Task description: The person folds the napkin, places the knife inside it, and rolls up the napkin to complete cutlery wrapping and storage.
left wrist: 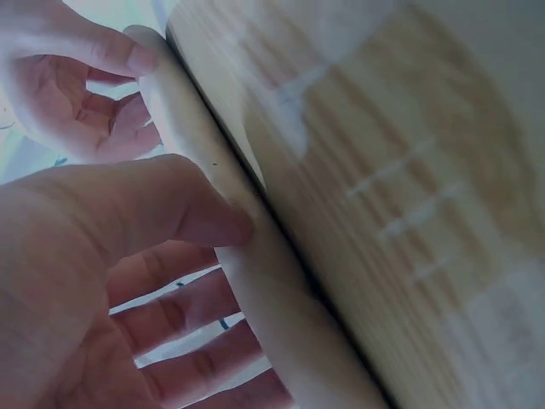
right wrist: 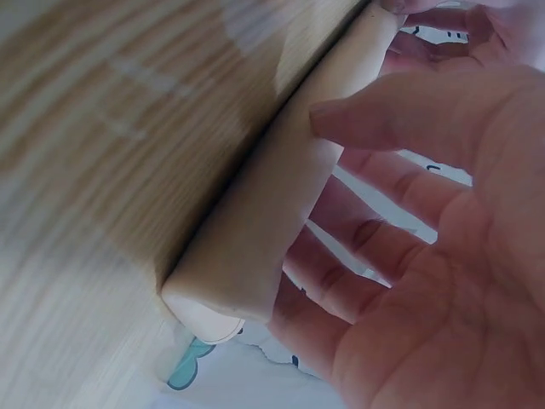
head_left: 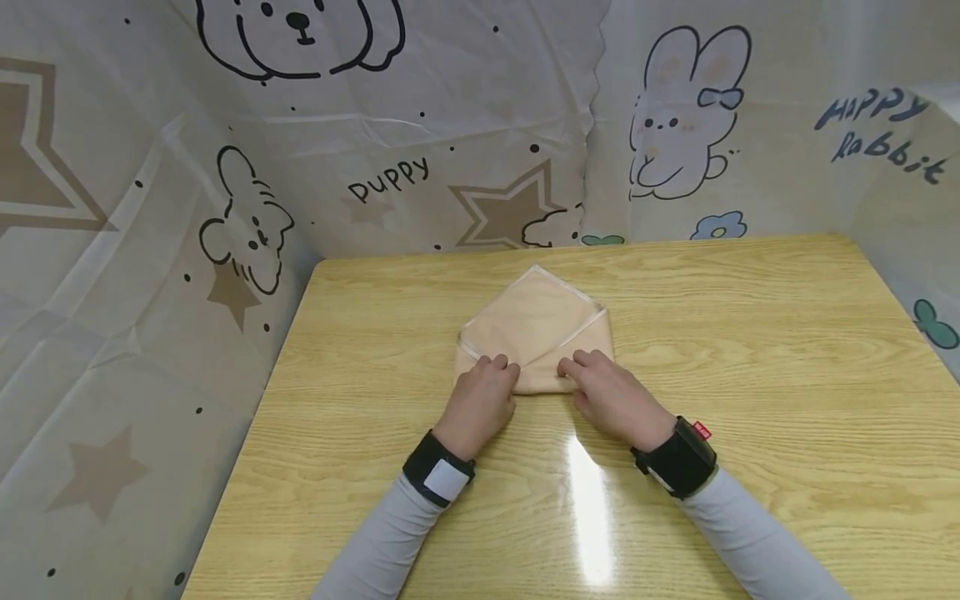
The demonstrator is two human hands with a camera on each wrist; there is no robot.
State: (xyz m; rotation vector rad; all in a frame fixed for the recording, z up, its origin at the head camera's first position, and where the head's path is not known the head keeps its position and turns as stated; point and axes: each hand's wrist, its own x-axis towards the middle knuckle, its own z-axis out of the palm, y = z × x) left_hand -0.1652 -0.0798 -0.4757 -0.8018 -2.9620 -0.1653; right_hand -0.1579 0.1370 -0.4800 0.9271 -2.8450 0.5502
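A peach cloth [head_left: 536,321] with white edging lies folded like an envelope, its pointed corner away from me. Along its near folded edge my left hand [head_left: 480,400] grips the left part, thumb against the front of the fold and bent fingers over the top. My right hand [head_left: 618,400] pinches the same edge farther right, with a short gap between the hands. In the left wrist view the cloth's rolled edge [left wrist: 272,290] runs under the thumb. The right wrist view shows the thumb touching the thick fold [right wrist: 247,230], whose right end is visible.
The cloth rests on a wood-grain table [head_left: 360,358], where a bright light reflection [head_left: 588,508] shows in front of the hands. A printed curtain [head_left: 480,125] with cartoon animals and stars hangs behind the table and at both sides. Both wrists wear black straps [head_left: 678,458].
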